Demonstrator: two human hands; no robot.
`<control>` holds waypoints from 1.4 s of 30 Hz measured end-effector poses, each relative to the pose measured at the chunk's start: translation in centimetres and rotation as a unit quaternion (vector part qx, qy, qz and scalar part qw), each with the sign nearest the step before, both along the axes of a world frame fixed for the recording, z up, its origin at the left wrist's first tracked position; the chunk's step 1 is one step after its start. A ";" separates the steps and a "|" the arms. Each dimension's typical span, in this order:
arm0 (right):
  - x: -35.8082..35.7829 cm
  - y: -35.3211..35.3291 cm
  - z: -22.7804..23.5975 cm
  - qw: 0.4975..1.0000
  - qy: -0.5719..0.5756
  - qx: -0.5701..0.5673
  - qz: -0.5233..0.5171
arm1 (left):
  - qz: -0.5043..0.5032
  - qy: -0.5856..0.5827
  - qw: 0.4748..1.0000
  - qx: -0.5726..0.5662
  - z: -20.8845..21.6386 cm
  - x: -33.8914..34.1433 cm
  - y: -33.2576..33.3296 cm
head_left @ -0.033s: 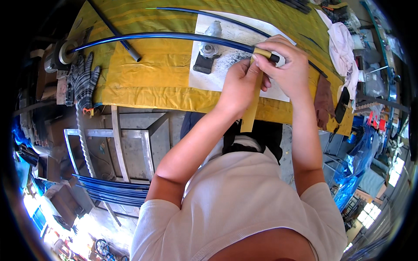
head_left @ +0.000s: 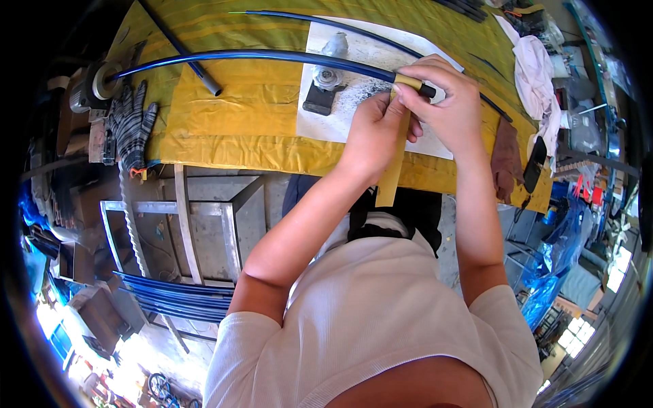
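A long, glossy dark blue rod [head_left: 272, 56] crosses above the table, its black-tipped end at my right hand [head_left: 452, 102]. My right thumb and fingers are closed on the rod near that end. A band of yellow tape [head_left: 408, 83] wraps round the rod just short of the black tip. From it a strip of yellow tape [head_left: 389, 185] hangs down past the table's front edge. My left hand [head_left: 373, 132] pinches this strip just below the rod. Part of the fingers of both hands is hidden.
Under the rod lies a stained white sheet [head_left: 316, 129] with a small clamp-like metal device [head_left: 326, 78] on it. Another thin dark rod [head_left: 367, 32] lies behind. A striped glove [head_left: 132, 122] hangs at the left edge; a brown cloth [head_left: 505, 160] hangs at the right.
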State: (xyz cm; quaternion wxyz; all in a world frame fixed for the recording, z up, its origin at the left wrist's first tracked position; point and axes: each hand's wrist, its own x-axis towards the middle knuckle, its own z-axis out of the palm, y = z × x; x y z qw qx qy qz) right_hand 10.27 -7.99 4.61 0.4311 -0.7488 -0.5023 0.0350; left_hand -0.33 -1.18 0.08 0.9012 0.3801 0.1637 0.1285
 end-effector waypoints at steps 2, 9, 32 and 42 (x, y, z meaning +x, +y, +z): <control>-0.1 0.1 -0.4 1.000 0.009 -0.020 -0.011 | -0.007 0.011 1.000 0.000 -0.5 -0.1 0.2; 0.4 -1.5 -1.3 0.991 -0.121 -0.043 -0.049 | -0.062 0.039 0.997 -0.004 -0.3 0.3 -0.2; 0.9 -1.0 -0.6 0.988 -0.144 -0.049 -0.004 | -0.062 0.076 0.995 0.020 0.6 0.5 0.4; 0.9 0.3 -0.2 0.992 -0.125 -0.010 0.025 | -0.048 0.057 0.997 0.025 1.1 -0.2 1.3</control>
